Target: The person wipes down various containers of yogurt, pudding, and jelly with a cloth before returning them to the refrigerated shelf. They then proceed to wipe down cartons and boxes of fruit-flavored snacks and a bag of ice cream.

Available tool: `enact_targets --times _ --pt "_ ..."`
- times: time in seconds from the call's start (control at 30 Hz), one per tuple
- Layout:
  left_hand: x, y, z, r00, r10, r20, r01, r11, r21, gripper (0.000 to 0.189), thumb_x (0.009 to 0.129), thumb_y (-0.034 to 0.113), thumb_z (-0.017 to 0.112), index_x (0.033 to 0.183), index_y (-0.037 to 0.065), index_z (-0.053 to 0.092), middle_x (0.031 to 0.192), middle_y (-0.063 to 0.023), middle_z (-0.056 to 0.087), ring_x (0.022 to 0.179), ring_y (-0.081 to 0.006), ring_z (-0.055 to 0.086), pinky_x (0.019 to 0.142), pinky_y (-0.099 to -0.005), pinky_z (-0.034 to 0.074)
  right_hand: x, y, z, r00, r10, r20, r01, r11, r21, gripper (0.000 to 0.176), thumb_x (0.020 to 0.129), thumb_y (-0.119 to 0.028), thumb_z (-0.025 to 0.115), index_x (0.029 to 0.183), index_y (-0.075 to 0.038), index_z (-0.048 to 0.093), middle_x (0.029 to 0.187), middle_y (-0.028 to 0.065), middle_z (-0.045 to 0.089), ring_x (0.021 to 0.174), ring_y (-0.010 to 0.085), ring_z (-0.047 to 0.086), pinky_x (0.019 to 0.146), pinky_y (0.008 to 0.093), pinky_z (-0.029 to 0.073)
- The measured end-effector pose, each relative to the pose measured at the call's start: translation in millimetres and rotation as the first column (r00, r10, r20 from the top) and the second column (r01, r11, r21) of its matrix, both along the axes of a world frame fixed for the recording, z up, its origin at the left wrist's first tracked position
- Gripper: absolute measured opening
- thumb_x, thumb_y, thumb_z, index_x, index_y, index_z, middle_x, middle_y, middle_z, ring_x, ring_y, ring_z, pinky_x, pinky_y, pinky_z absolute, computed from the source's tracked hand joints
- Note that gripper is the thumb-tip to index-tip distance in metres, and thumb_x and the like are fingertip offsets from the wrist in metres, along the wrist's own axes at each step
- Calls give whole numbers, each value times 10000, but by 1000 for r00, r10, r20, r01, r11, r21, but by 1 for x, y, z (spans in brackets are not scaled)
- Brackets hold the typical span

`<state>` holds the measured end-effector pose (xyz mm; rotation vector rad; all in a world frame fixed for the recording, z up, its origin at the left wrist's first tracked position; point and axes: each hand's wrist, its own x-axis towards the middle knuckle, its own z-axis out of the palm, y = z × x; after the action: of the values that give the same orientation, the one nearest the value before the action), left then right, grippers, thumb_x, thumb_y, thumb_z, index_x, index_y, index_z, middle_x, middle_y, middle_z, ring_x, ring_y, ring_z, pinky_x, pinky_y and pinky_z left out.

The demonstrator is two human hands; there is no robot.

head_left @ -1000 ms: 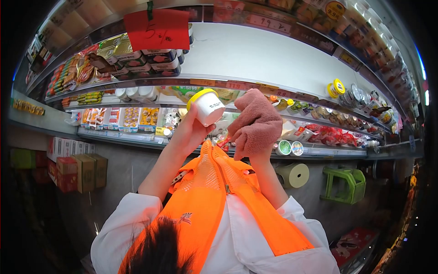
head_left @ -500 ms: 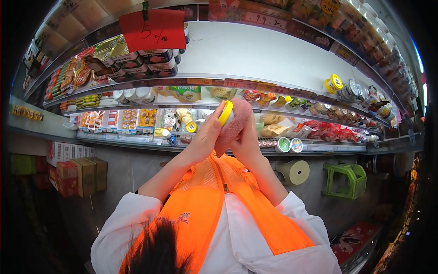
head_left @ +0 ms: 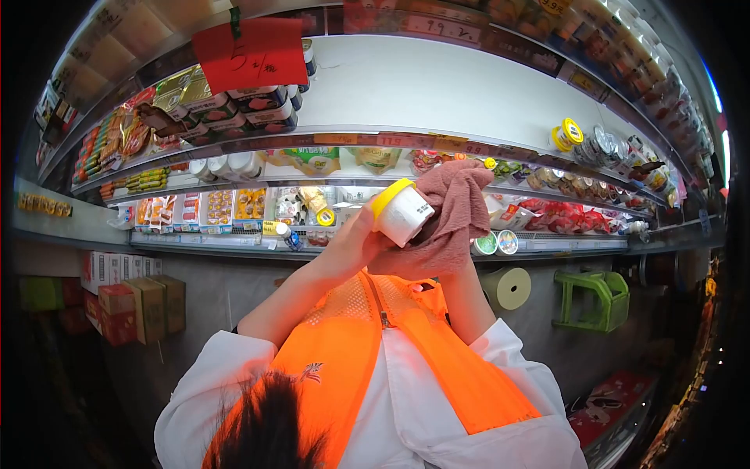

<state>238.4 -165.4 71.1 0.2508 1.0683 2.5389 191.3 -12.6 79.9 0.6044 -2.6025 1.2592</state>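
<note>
My left hand point(head_left: 350, 244) is closed around a white tub with a yellow lid point(head_left: 403, 214), which is tilted and shows small dark print on its base or side. A pinkish-brown cloth point(head_left: 451, 211) hangs in loose folds just right of the tub and touches it. Beneath that cloth, my right hand point(head_left: 451, 275) is almost fully hidden; only the wrist and forearm show clearly. Both hands are held in front of the lower shelves, above the orange vest.
Shelves of packaged food curve across the view, with stacked cans point(head_left: 269, 109) at left and a yellow-lidded tub point(head_left: 566, 134) at right. A red price sign point(head_left: 250, 55) hangs above. Below are cartons point(head_left: 147, 309), a cream roll point(head_left: 508, 289) and a green stool point(head_left: 592, 301).
The tub has turned so its white body shows, and the cloth has come away from around it, opening out to the right with my right hand. The view has shifted slightly.
</note>
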Motion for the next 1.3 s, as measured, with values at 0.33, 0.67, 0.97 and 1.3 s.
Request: enact_targets --times 0.33,0.67,0.97,1.3 --pt "-12 -14 9 958 -34 283 -61 945 320 511 960 416 231 1302 71 388 1221 -126 512 1006 -255 561 812 -349 507 -15 3 -25 925 380 9 -307 759 -574 384 628 -116 705 923 -50 468 956 54 473 880 141 470 774 212 386" --pt "-2 -4 -4 954 44 297 -32 998 -46 538 968 473 198 1272 79 405 1169 -88 535 1040 -195 550 865 -348 466 14 -14 3 855 417 309 -36 641 -767 496 782 -75 654 1224 -35 433 1223 81 482 1101 149 483 942 286 392" --pt "5 -7 -20 994 91 57 -67 942 -329 690 902 609 303 1303 51 349 1210 -104 502 1125 -192 510 936 -352 434 14 -17 0 867 337 367 128 561 -818 287 892 -207 567 1097 -8 547 1043 61 596 927 122 571 809 256 462" --pt "4 1 22 963 67 263 -72 997 12 661 918 587 238 1349 92 314 1272 -127 480 1136 -279 520 946 -419 439 2 -19 18 906 401 136 -123 556 -822 503 603 -131 742 1046 33 568 892 41 580 803 123 539 757 230 437"
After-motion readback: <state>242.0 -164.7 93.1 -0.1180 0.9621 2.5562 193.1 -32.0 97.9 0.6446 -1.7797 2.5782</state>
